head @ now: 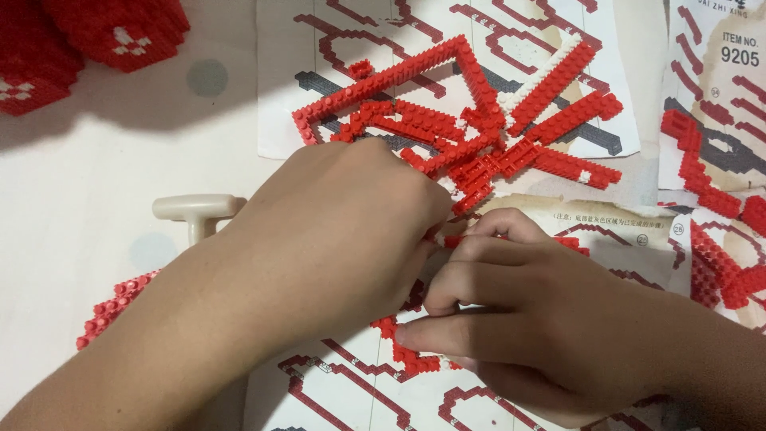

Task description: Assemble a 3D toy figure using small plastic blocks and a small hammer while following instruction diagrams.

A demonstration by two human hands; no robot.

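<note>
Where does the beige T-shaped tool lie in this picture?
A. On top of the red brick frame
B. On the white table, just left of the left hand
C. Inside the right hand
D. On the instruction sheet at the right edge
B: the beige T-shaped tool lies on the white table, its right end disappearing behind the left hand, away from the red brick frame.

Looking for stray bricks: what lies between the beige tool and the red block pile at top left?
In the head view, only bare white tabletop separates the beige tool from the red block pile.
</note>
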